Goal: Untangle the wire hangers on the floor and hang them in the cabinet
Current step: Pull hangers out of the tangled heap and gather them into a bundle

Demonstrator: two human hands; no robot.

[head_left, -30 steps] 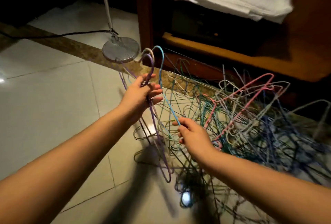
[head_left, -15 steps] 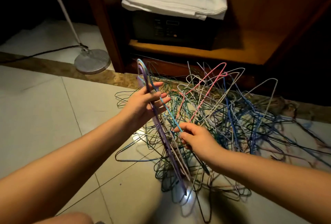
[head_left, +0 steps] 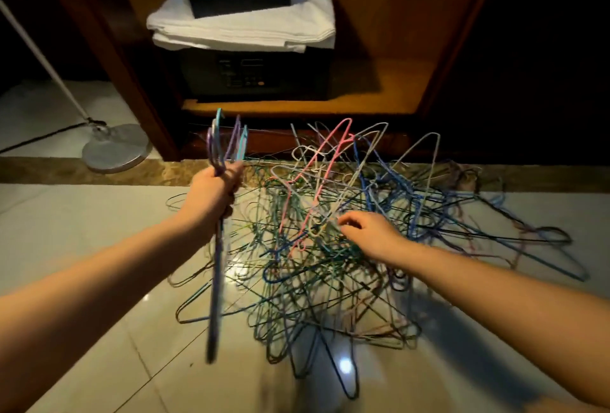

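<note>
Fingers (head_left: 235, 177) of our left hand (head_left: 211, 196) clasp a hanger bundle (head_left: 216, 267), hooks up; our right hand (head_left: 373, 235), nearer the pile (head_left: 330, 283) at the floor's (head_left: 82, 234) far edge, curls in, grip unclear.

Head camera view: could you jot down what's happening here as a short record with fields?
Left hand: grips a bunch of hangers, hooks up
Right hand: at the tangled pile; grip unclear
Pile lies: on the floor, before the cabinet
In cabinet: safe with folded towel on top
</note>
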